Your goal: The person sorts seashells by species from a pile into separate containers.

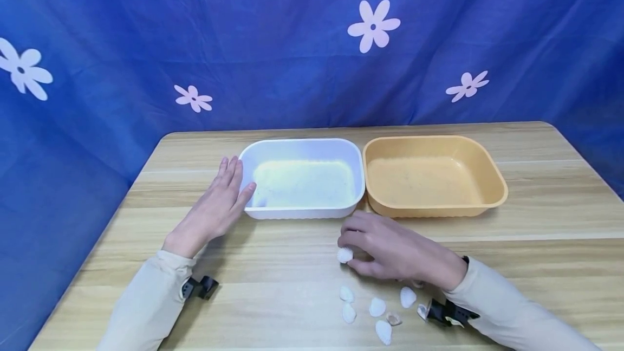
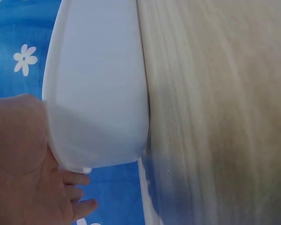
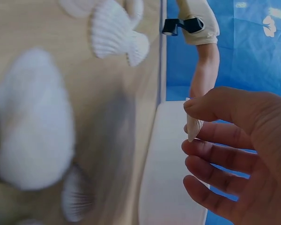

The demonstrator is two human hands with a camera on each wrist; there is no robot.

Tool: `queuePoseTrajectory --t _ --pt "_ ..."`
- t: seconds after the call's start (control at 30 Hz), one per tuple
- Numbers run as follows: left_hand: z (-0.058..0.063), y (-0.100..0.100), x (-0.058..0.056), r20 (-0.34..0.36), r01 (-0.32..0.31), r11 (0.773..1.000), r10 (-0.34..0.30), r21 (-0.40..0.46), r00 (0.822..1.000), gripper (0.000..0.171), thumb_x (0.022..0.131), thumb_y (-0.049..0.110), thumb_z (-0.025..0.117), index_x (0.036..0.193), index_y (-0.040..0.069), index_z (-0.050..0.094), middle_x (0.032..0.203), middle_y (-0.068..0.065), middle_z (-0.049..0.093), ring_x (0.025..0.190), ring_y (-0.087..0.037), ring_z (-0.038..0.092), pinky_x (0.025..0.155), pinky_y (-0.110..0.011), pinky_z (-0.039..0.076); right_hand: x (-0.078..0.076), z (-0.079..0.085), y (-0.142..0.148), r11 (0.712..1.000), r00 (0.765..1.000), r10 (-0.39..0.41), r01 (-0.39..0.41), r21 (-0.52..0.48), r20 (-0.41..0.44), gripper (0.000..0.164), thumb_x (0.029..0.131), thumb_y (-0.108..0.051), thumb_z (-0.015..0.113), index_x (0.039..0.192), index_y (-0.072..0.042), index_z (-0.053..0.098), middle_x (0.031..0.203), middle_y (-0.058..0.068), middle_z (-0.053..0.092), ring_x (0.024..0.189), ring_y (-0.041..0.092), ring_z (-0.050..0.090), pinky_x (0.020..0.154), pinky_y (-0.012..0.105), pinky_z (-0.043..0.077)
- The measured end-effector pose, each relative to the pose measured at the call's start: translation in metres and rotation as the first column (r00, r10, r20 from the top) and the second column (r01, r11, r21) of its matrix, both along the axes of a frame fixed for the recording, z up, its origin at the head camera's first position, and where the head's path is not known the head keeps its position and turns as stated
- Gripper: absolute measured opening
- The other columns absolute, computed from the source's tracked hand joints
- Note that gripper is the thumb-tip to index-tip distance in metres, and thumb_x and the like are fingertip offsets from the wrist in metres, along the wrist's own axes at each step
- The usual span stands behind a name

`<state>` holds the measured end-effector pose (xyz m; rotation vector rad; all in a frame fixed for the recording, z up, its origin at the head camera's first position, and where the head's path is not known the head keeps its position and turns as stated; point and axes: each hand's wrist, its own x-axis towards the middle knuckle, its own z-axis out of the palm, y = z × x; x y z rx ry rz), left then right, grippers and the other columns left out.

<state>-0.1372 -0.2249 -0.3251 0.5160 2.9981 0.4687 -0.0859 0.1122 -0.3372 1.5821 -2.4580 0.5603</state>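
Right hand pinches a small white ribbed seashell (image 1: 345, 255); left hand at a shallow white rounded-rectangular plastic tub (image 1: 302, 213).
Head view: we see the right hand (image 1: 392, 248) with thumb and fingers closed on the shell, in front of the white tub's near right corner; the left hand (image 1: 209, 213), fingers straight, lies at that tub's left end, thumb at the rim; a yellow-orange tub (image 1: 439, 212) of similar shape sits just right of the white one, and loose pale seashells (image 1: 383, 332) lie nearer us on the light wood-grain table (image 1: 273, 286). Left wrist: we get the palm beside the white tub's end, fingers extended past it, gripping nothing. Right wrist: we see the shell edge-on between thumb and fingertips, lower fingers loosely bent; closest loose shells blurred.
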Motion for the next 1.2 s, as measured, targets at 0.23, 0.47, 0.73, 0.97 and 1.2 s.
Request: queuePoseTrajectory --t 0.23,0.47,0.73,0.97,1.2 --pt "0.001 -0.001 0.0 -0.003 0.001 1.0 -0.001 0.01 1.0 0.073 0.105 0.043 0.019 0.147 -0.015 0.006 0.156 -0.029 -0.002 0.144 -0.042 -0.008 0.117 -0.055 0.006 -0.003 0.007 -0.007 1.0 0.999 -0.022 0.023 0.009 -0.023 0.012 0.083 -0.019 0.071 0.09 -0.012 0.065 0.091 -0.002 0.06 0.09 0.013 0.056 0.081 0.029 0.051" --pt "0.0 -0.001 0.0 0.002 -0.009 1.0 0.009 0.001 1.0 0.073 0.105 0.044 0.019 0.147 -0.015 0.006 0.156 -0.029 -0.003 0.144 -0.043 -0.007 0.117 -0.055 0.007 -0.005 0.001 -0.009 0.988 0.995 -0.05 0.037 0.147 0.084 0.026 0.084 -0.023 0.074 0.105 -0.009 0.069 0.093 -0.002 0.059 0.079 0.009 0.053 0.072 0.025 0.051" --pt "-0.001 0.0 0.0 0.017 -0.014 1.0 0.014 0.002 1.0 0.074 0.105 0.045 0.017 0.148 -0.014 0.004 0.157 -0.027 -0.004 0.144 -0.041 -0.009 0.118 -0.053 0.004 0.001 0.0 0.0 0.962 0.959 -0.053 -0.026 0.273 0.278 0.029 0.086 -0.034 0.073 0.107 -0.014 0.071 0.088 -0.008 0.056 0.072 0.002 0.046 0.064 0.019 0.045" --pt "0.001 0.0 -0.001 0.017 -0.008 1.0 0.008 -0.006 1.0 0.073 0.105 0.044 0.018 0.148 -0.014 0.004 0.156 -0.028 -0.004 0.144 -0.041 -0.009 0.118 -0.053 0.005 0.012 0.003 0.014 0.953 0.936 -0.047 -0.062 0.297 0.348 0.03 0.077 -0.023 0.08 0.105 -0.019 0.068 0.084 -0.012 0.047 0.066 -0.001 0.041 0.06 0.015 0.039" --pt "0.0 0.0 -0.001 0.024 -0.01 1.0 0.01 -0.001 1.0 0.075 0.105 0.046 0.018 0.147 -0.014 0.004 0.156 -0.028 -0.003 0.144 -0.04 -0.01 0.118 -0.052 0.003 0.017 -0.007 0.011 0.973 0.985 0.03 -0.068 0.219 0.17 0.018 0.081 -0.011 0.071 0.097 -0.018 0.067 0.084 -0.01 0.052 0.071 0.004 0.048 0.064 0.019 0.046"
